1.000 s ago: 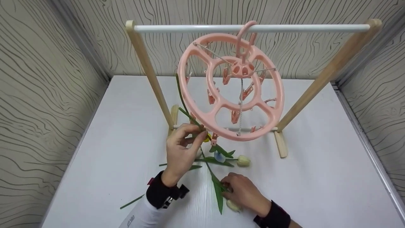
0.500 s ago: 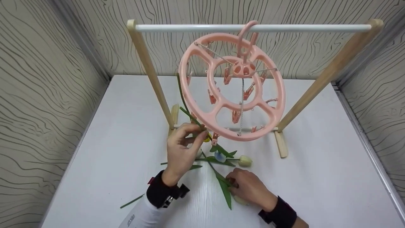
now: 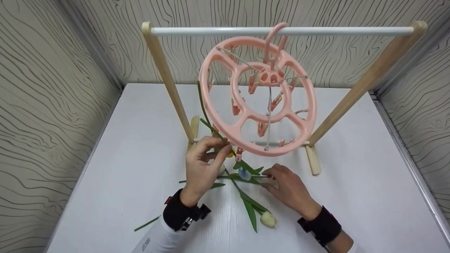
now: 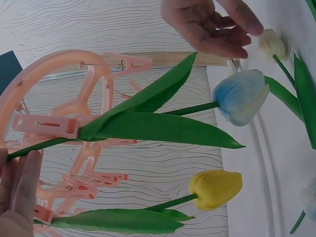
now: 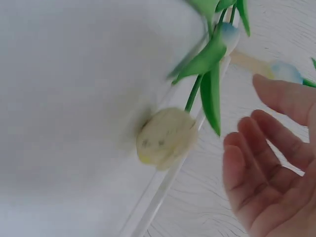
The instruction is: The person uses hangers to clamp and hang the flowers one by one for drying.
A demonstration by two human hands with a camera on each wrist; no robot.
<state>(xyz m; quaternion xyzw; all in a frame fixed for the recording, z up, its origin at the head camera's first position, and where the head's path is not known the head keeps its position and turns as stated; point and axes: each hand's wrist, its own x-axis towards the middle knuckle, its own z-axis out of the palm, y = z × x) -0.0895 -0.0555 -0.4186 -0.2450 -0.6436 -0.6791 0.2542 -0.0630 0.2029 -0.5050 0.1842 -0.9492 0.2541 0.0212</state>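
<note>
The blue-and-white artificial tulip with green leaves [image 4: 153, 129] is in the air above the middle of the counter [image 3: 116, 158], blossom pointing down. The left hand [image 3: 202, 165] pinches its thin green stem between thumb and fingers. A pink plastic clip [image 4: 47, 126] is just beside the leaf base; whether it grips, I cannot tell.

I judge this tulip to be very light, with a somewhat stiff stem and a soft blossom that could be dented. The bare stem above the leaves seems the best place to take hold; it may be a little slippery.

The right hand [image 3: 290, 189] is near a second, cream-white tulip [image 4: 271, 43], fingers loosely bent and thumb apart, gripping nothing; contact is not clear. A third tulip, also cream-white [image 3: 268, 219], lies toward the front edge of the counter. The round pink plastic hanger [image 3: 271, 76] hangs above, and a yellow tulip blossom [image 4: 217, 190] is below it.

The white sleeve [image 3: 154, 239] carries small dark print, too small to read surely. I find no other writing.
</note>
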